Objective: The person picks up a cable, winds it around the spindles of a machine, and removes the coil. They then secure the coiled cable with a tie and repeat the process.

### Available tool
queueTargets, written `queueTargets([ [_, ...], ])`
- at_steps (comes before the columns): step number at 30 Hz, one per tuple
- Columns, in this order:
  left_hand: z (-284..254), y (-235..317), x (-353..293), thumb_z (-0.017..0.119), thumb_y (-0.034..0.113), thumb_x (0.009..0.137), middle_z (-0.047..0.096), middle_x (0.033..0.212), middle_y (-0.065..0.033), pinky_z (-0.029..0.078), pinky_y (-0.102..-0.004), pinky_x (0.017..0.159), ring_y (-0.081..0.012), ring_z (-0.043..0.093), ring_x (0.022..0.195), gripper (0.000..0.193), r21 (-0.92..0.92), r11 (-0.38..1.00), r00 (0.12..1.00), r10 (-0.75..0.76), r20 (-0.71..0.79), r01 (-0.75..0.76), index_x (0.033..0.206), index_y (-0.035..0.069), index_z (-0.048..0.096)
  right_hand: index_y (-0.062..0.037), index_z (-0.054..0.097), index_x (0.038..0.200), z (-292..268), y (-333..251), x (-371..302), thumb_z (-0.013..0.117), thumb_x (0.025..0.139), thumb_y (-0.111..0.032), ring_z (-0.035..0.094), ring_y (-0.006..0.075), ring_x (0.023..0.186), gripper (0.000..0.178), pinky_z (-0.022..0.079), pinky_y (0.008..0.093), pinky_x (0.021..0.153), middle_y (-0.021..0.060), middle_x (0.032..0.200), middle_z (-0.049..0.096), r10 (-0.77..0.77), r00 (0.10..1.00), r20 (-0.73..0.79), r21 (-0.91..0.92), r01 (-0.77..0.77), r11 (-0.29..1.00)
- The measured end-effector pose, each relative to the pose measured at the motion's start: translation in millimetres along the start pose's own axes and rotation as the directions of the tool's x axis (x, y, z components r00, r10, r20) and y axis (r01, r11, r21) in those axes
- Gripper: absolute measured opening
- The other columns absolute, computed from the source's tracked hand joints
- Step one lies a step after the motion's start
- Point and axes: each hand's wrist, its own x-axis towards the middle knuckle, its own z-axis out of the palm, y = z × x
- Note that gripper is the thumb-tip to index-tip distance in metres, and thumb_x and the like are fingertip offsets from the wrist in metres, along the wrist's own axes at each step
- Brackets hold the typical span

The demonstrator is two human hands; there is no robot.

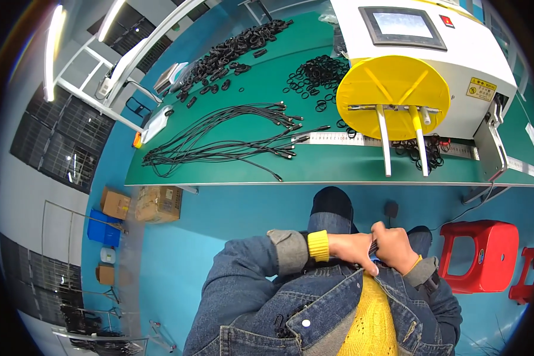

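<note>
Close to my body, above my lap, my left hand [351, 247] and my right hand [394, 245] meet with their fingers closed. Between them shows a short dark piece of what looks like folded black cable [372, 248]; most of it is covered by the fingers. My right hand makes a fist around it, and my left thumb points down beside it. Beyond the hands, on the green table [219, 172], lies a fanned bunch of long black cables [219, 133] with metal plugs at their right ends.
A white machine [463, 65] with a screen, a yellow disc [391, 83] and two prongs stands at the table's right. Black rings [317, 74] and a heap of coiled black cables [237, 50] lie behind. A red stool [480, 255] stands at right; cardboard boxes [159, 203] at left.
</note>
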Motion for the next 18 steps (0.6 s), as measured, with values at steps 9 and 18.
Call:
queueTargets([
  [9,-39,11,2,0.065,0.028,0.079,0.056,0.060,-0.0031,0.039,-0.0195,0.038,-0.0078,0.050,0.046,0.030,-0.316,0.829,0.881,-0.470,0.057,0.462,0.076,-0.001,0.061,-0.0001,0.054,0.079,22,18,30,0.049,0.071,-0.003,0.059,0.0265,0.065,0.010,0.045,0.0360,0.058,0.0165,0.071,0.059,0.310,0.945,-0.100,0.824,-0.096,0.559],
  [18,-45,-9,10,0.058,0.026,0.087,0.051,0.061,-0.0005,0.032,-0.0162,0.035,-0.0055,0.045,0.046,0.028,-0.654,0.639,0.913,-0.318,0.255,0.405,0.092,-0.001,0.055,-0.0002,0.056,0.077,-14,18,36,0.058,0.071,-0.019,0.061,0.0357,0.065,0.019,0.047,0.0437,0.057,0.0188,0.066,0.061,0.277,0.956,0.100,0.311,-0.294,0.904],
])
